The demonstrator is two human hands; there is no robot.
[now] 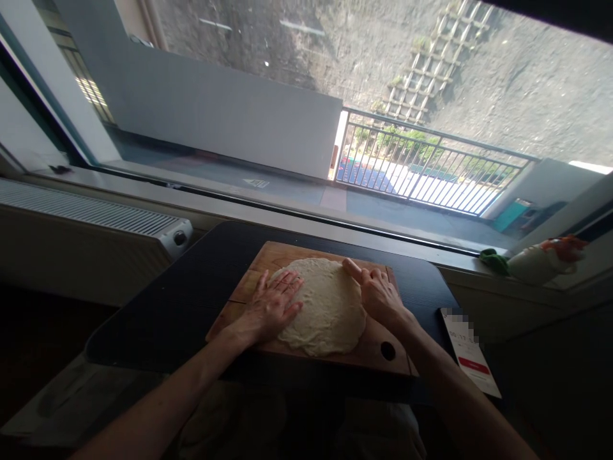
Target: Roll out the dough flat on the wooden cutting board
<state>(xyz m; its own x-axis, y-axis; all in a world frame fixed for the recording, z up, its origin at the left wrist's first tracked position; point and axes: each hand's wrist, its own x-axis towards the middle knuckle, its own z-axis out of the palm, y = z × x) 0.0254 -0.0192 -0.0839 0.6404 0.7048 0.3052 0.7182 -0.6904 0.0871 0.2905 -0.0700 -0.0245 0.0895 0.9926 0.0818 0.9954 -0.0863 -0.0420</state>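
Note:
A flat, roughly round sheet of pale dough (325, 313) covers much of a wooden cutting board (378, 364). My left hand (275, 300) lies on the dough's left edge with its fingers spread. At the right edge of the dough, my right hand (382, 295) is wrapped round a slim wooden rolling pin (352, 269). Only the pin's far end shows, pointing up and to the left; the rest is hidden under the hand. The board has a dark round hole near its front right corner.
The board rests on a dark table (163, 313). A phone (472, 354) with a lit screen lies at the table's right edge. Beyond are a windowsill, a radiator (90, 211) at left, and a pale container (534, 263) beside a green item (494, 260) at right.

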